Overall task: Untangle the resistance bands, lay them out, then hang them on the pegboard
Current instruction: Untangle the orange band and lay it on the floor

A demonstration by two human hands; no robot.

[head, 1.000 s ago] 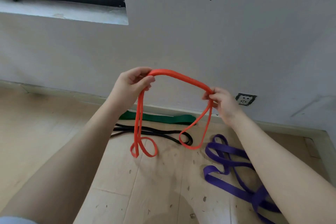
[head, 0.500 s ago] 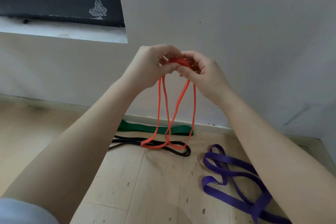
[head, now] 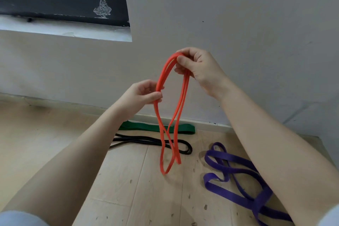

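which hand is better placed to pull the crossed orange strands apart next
Left, probably. The right hand pinches the top bend of the orange band, acting as the anchor. The left hand grips one strand lower down, nearer the crossing that hangs below, so it can slide down and separate the strands.

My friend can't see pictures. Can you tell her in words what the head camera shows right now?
Two bare hands hold up an orange resistance band folded into long hanging loops: the right hand pinches its top, the left hand grips one side lower down. On the wooden floor by the wall lie a green band, a black band and a tangled purple band.
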